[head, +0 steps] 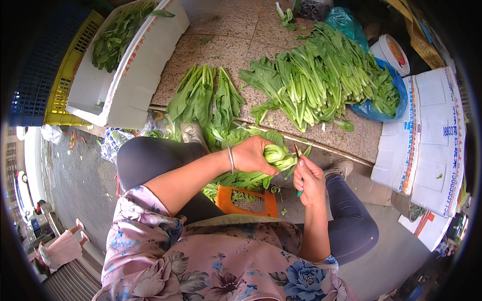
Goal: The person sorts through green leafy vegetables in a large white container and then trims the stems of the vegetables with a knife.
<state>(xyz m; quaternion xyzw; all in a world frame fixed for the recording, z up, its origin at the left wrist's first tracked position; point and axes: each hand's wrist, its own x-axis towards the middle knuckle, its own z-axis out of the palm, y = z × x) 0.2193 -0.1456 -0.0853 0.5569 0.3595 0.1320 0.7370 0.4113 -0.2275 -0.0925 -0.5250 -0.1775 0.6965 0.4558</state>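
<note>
My left hand (pixel 252 155) grips a bunch of leafy greens (pixel 279 156) by its pale stems, with the cut end facing right. In my right hand (pixel 310 180) is a small knife (pixel 296 152) with a green handle, its dark blade held upright against the stem ends. Loose leaves and stems (pixel 246 180) hang and lie beneath the bunch, between my knees. Two sheaves of greens (pixel 199 94) rest on the speckled stone slab ahead of me. To their right lies a large heap of long-stemmed greens (pixel 316 79).
A white foam box (pixel 150 75) with leaves inside stands at left, beside yellow (pixel 67 82) and blue crates. At right are a blue bag of greens (pixel 393 88), a white tub (pixel 389 54) and a printed foam box (pixel 421 131). An orange plastic stool (pixel 271 203) sits below me.
</note>
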